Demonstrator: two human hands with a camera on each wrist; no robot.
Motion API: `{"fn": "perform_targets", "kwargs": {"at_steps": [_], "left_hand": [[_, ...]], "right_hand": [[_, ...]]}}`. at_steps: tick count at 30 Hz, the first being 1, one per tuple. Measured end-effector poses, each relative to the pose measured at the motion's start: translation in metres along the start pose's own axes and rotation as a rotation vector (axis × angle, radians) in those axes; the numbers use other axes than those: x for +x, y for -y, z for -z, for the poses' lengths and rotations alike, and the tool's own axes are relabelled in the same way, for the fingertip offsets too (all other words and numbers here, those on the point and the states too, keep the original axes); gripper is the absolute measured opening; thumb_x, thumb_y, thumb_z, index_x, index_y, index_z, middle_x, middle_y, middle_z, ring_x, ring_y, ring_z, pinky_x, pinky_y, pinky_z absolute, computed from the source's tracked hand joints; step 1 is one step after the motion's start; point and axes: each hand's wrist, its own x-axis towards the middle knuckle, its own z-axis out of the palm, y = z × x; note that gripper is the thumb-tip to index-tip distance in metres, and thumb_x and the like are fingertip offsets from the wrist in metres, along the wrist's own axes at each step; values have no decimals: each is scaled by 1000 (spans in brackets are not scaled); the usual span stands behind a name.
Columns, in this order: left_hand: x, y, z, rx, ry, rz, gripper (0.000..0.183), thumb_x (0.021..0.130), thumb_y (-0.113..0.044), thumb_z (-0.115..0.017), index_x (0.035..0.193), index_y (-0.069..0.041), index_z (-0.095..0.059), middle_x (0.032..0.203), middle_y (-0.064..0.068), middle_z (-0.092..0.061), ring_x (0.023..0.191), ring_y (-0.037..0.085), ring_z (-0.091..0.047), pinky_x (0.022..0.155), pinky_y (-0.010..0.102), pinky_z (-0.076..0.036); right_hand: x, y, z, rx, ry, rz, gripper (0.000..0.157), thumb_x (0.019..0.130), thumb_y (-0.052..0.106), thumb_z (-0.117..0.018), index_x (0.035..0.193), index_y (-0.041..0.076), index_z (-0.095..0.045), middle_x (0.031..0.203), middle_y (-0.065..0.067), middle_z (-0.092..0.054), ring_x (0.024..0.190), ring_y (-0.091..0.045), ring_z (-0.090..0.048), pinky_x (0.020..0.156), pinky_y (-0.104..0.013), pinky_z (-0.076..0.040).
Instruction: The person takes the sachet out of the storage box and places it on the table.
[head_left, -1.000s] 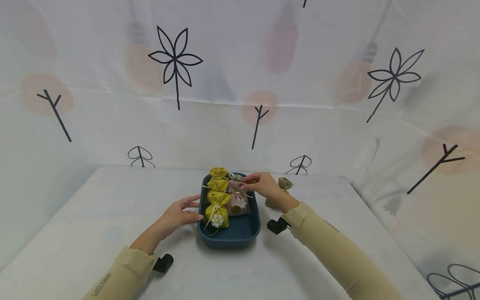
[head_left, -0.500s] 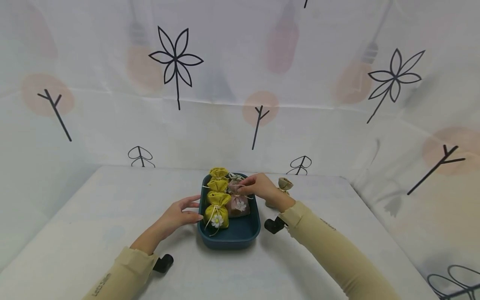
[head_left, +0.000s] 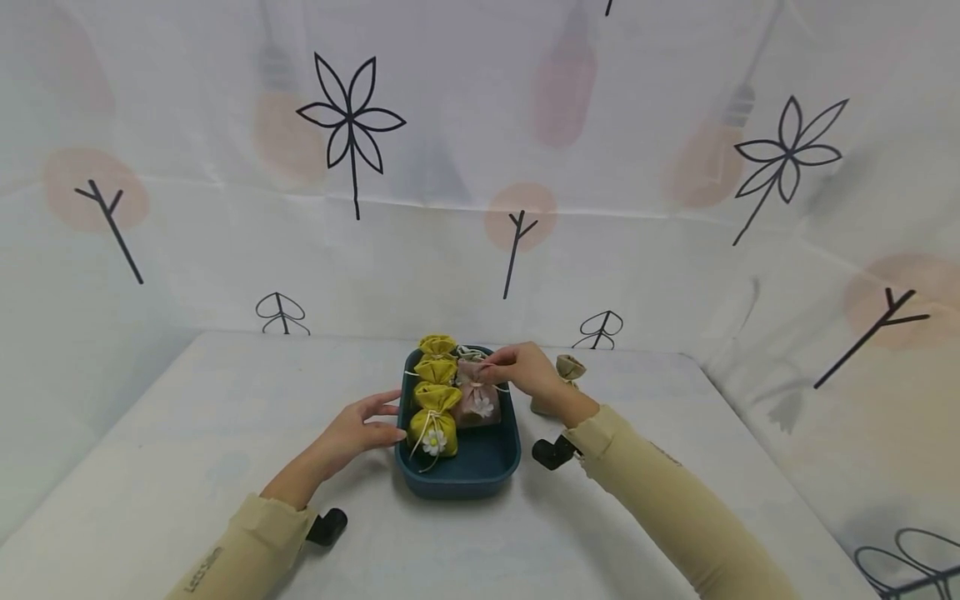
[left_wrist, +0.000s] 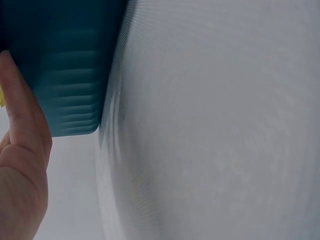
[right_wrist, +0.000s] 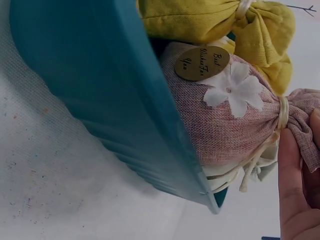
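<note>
A dark teal plastic bin (head_left: 457, 485) stands on the table with drawstring pouches inside. My right hand (head_left: 531, 372) pinches the gathered top of a pink pouch (right_wrist: 220, 120) in the bin's right half. A white flower and an oval gold sticker show on that pouch in the right wrist view. Along the bin's left side several yellow pouches (head_left: 433, 421) stand in a row. My left hand (head_left: 352, 433) rests against the bin's left side, thumb at the rim and fingers fairly straight. In the left wrist view that hand (left_wrist: 25, 150) lies by the ribbed outer wall.
A beige pouch (head_left: 570, 367) stands on the table right of the bin, partly hidden behind my right hand. Behind the pink pouch, a pale pouch (head_left: 471, 352) shows at the back of the bin. A patterned cloth (head_left: 420, 267) hangs behind the white table (head_left: 225, 450).
My right hand dips slightly left, then comes back up and right with the pink pouch's top, and the pouch sits a little farther back. The left hand and bin hold still.
</note>
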Motion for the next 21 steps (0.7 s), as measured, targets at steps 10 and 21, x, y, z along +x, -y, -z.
{"fn": "perform_targets", "kwargs": {"at_steps": [10, 21], "left_hand": [[1, 0, 0, -4, 3, -1, 70, 80, -19, -74, 141, -15, -40, 130, 13, -48, 103, 22, -57, 86, 39, -50], [-1, 0, 1, -20, 16, -13, 72, 80, -18, -74, 142, -14, -38, 130, 15, -47, 104, 23, -57, 84, 37, -51]], "right_hand": [[-12, 7, 9, 149, -82, -9, 17, 88, 14, -65, 100, 3, -70, 99, -6, -67, 97, -20, -60, 92, -44, -44], [-31, 18, 21, 212, -158, 32, 27, 86, 20, -68, 104, 0, -68, 104, -9, -67, 105, -24, -57, 92, -44, -44]]}}
